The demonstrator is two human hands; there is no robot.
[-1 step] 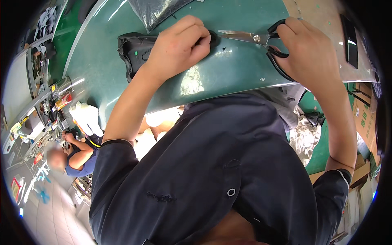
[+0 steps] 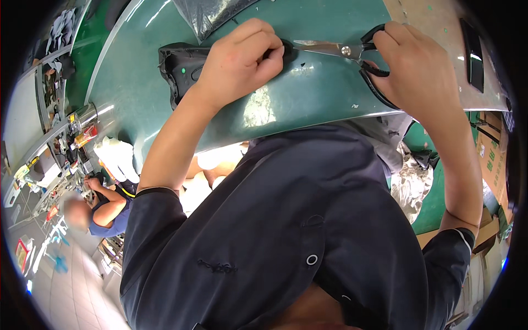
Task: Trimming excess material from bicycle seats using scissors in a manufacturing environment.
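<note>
Left hand (image 2: pixel 239 60) clenched on black piece (image 2: pixel 184 69); right hand (image 2: pixel 412 66) grips scissors (image 2: pixel 344 52) on green table (image 2: pixel 308 99).

Left hand (image 2: pixel 237 61) extended forward, knuckles up, fingers (image 2: pixel 263 47) curled down into a closed grip. Right hand (image 2: pixel 413 69) raised alongside, fingers flexed and clenched. Both forearms bare, elbows bent.

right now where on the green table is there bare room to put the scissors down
Bare green table lies between the two hands, below the scissors and down to the near edge. Another bare strip runs left of the black piece. Crowded along the top: left hand, right hand and a grey bag.
</note>
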